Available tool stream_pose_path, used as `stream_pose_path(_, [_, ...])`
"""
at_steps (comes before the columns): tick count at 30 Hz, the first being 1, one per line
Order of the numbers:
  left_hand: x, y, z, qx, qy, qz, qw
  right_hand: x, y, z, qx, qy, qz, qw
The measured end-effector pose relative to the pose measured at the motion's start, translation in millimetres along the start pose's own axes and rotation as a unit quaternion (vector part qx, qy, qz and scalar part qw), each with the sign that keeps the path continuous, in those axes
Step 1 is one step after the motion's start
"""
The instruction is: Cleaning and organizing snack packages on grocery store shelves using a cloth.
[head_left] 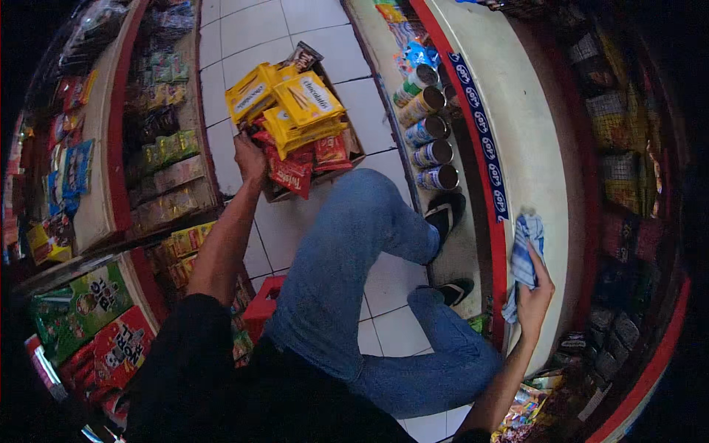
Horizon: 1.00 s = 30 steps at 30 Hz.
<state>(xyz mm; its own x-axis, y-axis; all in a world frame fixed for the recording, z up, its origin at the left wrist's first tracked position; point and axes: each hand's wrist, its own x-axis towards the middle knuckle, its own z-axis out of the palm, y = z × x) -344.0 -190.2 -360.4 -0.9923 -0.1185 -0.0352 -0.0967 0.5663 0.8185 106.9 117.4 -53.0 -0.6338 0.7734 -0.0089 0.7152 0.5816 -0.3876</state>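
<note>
My left hand [249, 158] grips the near left edge of a cardboard box [356, 152] that sits on the white tiled floor. The box is heaped with yellow snack packs [292, 103] and red snack bags [291, 175]. My right hand [533, 294] is shut on a blue-and-white checked cloth [526, 249] and presses it against a bare white shelf board [517, 125] on my right. I am crouched, with my knees in blue jeans between the two hands.
Several tins [433, 153] lie in a row on the lower right shelf. Racks of packaged snacks [166, 148] line the left side. A red crate [264, 303] sits by my left leg. Dark packets [624, 170] fill the far right shelves.
</note>
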Motion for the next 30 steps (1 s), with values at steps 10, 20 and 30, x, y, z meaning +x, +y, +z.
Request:
stream_pose_path(10, [-5,10,-8,-0.009,0.011,-0.008,1.000,-11,16,-5,0.187,-0.018,-0.014,0.982])
stream_pose_path(20, [-5,9,-6,0.033,-0.007,-0.039,0.999,-30,-10,-18,0.070,-0.069,-0.003,0.995])
stream_pose_path(30, [-23,98,-50,0.062,0.009,0.119,0.991,-45,3,-15,0.133,-0.045,0.022,0.990])
